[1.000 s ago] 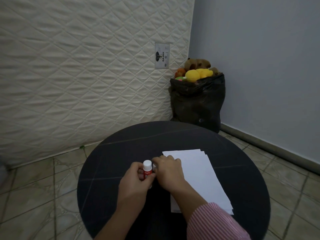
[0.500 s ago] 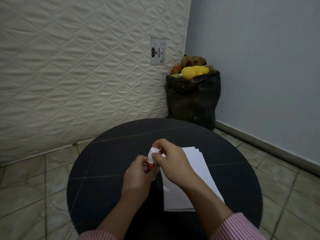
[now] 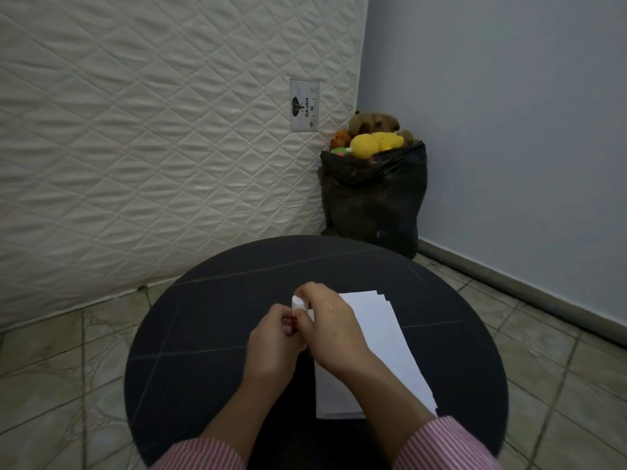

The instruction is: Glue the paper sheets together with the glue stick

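Gripping the glue stick (image 3: 294, 323) low down, the left hand (image 3: 271, 347) is wrapped tight around its red body, while the right hand (image 3: 334, 330) has thumb and fingers pinched closed on the white cap (image 3: 298, 302). Looks like the cap is coming off, though I can't tell if it's free of the stick. My take: pull straight up with a small twist and keep the body steady, so the smooth little tube doesn't slip. Both hands sit just left of the paper sheets (image 3: 380, 340), a loose stack of thin white rectangles with far corners fanned out, lying flat on the round table (image 3: 210, 334), which is dark and matte with faint pale lines. Striped pink sleeves (image 3: 441, 446) show nearest the camera.
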